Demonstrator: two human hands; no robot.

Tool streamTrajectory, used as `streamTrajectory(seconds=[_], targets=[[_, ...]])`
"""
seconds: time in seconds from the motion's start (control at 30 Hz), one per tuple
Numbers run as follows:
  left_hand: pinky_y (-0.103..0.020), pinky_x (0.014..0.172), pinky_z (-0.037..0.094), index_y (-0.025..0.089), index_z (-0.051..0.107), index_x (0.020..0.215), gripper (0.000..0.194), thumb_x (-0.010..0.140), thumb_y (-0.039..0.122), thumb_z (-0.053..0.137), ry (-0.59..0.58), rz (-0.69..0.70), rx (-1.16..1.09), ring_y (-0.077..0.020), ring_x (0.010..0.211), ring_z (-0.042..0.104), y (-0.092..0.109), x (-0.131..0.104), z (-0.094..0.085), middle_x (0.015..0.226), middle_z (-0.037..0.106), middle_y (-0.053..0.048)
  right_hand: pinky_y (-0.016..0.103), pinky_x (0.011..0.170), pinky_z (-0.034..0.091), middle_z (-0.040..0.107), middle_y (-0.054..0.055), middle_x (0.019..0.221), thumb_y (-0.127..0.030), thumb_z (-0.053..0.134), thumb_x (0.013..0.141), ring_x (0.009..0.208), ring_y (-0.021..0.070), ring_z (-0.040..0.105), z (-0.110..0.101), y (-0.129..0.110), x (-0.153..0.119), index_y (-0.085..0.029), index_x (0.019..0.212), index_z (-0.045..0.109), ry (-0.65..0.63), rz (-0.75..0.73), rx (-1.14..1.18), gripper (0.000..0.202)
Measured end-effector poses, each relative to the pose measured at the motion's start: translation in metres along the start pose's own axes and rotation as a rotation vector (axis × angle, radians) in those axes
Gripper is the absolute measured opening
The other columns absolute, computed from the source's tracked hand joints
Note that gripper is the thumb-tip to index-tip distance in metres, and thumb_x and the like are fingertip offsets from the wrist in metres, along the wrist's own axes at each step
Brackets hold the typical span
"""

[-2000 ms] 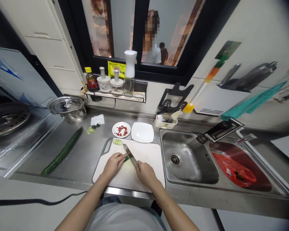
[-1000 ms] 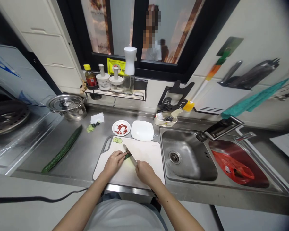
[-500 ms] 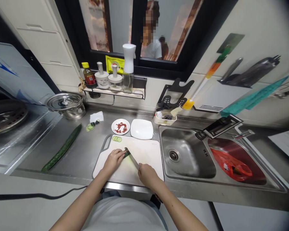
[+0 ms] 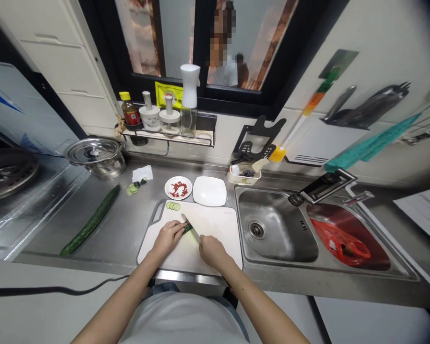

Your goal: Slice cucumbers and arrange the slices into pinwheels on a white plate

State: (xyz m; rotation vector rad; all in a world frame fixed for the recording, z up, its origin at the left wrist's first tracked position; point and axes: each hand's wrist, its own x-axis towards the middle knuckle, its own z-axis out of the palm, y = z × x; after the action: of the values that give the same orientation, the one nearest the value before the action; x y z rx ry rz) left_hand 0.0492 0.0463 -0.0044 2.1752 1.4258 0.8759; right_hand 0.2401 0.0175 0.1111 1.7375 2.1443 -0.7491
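My left hand (image 4: 169,236) presses a dark green cucumber piece (image 4: 188,228) onto the white cutting board (image 4: 218,222). My right hand (image 4: 212,251) grips a knife (image 4: 191,229) whose blade lies across that piece, close to my left fingertips. Several pale cucumber slices (image 4: 173,206) rest at the board's upper left corner. Behind the board stand a small plate with red chopped bits (image 4: 178,188) and a bare white square plate (image 4: 209,191). On the steel counter at the left lies a long whole cucumber (image 4: 91,220).
A double sink (image 4: 277,224) with a red bag (image 4: 343,243) is at the right. At the back left are a lidded pot (image 4: 96,157) and a paper (image 4: 142,173) beside cucumber scraps. A shelf (image 4: 168,136) holds bottles and jars.
The knife and my right hand have moved slightly left and up, with the blade tip further up the board. My left hand still holds the cucumber piece. The view has shifted a little.
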Motion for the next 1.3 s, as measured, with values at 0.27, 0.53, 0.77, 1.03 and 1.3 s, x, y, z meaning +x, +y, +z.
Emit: streamTrajectory(seconds=[0.27, 0.53, 0.77, 1.03, 1.3], targets=[[-0.029, 0.081, 0.049, 0.024, 0.070, 0.110, 0.028, 0.093, 0.030, 0.048, 0.006, 0.002, -0.010, -0.0174, 0.090, 0.061, 0.000, 0.000, 0.001, 0.096, 0.068, -0.007, 0.029, 0.076, 0.044, 0.069, 0.017, 0.101, -0.010, 0.035, 0.091, 0.098, 0.0246, 0.065, 0.003, 0.005, -0.005, -0.009, 0.111, 0.062, -0.008, -0.006, 0.005, 0.034], [-0.029, 0.081, 0.049, 0.023, 0.070, 0.110, 0.029, 0.093, 0.029, 0.047, 0.002, -0.012, -0.014, -0.0175, 0.090, 0.061, 0.000, 0.001, -0.001, 0.096, 0.068, -0.007, 0.030, 0.077, 0.045, 0.068, 0.018, 0.103, -0.010, 0.036, 0.090, 0.098, 0.0243, 0.064, 0.005, 0.002, 0.007, -0.009, 0.111, 0.062, 0.006, -0.021, -0.001, 0.034], [-0.031, 0.082, 0.049, 0.023, 0.070, 0.111, 0.029, 0.093, 0.029, 0.047, -0.008, -0.014, -0.017, -0.0177, 0.090, 0.060, 0.001, 0.001, -0.002, 0.096, 0.068, -0.007, 0.030, 0.079, 0.045, 0.068, 0.018, 0.103, -0.011, 0.036, 0.089, 0.098, 0.0244, 0.064, 0.011, 0.000, 0.015, -0.009, 0.111, 0.062, 0.039, -0.036, 0.005, 0.034], [-0.031, 0.083, 0.049, 0.023, 0.071, 0.109, 0.029, 0.093, 0.030, 0.048, -0.005, -0.027, -0.012, -0.0181, 0.092, 0.061, 0.004, 0.001, -0.004, 0.098, 0.069, -0.007, 0.031, 0.080, 0.046, 0.068, 0.019, 0.103, -0.010, 0.036, 0.090, 0.099, 0.0245, 0.064, 0.011, 0.006, 0.003, -0.009, 0.112, 0.062, -0.001, -0.018, 0.004, 0.034], [-0.030, 0.083, 0.049, 0.022, 0.071, 0.109, 0.029, 0.094, 0.030, 0.047, -0.012, -0.032, -0.015, -0.0179, 0.091, 0.061, 0.004, 0.002, -0.004, 0.097, 0.069, -0.007, 0.031, 0.079, 0.046, 0.068, 0.018, 0.102, -0.010, 0.035, 0.089, 0.098, 0.0241, 0.065, 0.015, 0.003, 0.013, -0.009, 0.110, 0.063, 0.036, -0.032, -0.005, 0.035]])
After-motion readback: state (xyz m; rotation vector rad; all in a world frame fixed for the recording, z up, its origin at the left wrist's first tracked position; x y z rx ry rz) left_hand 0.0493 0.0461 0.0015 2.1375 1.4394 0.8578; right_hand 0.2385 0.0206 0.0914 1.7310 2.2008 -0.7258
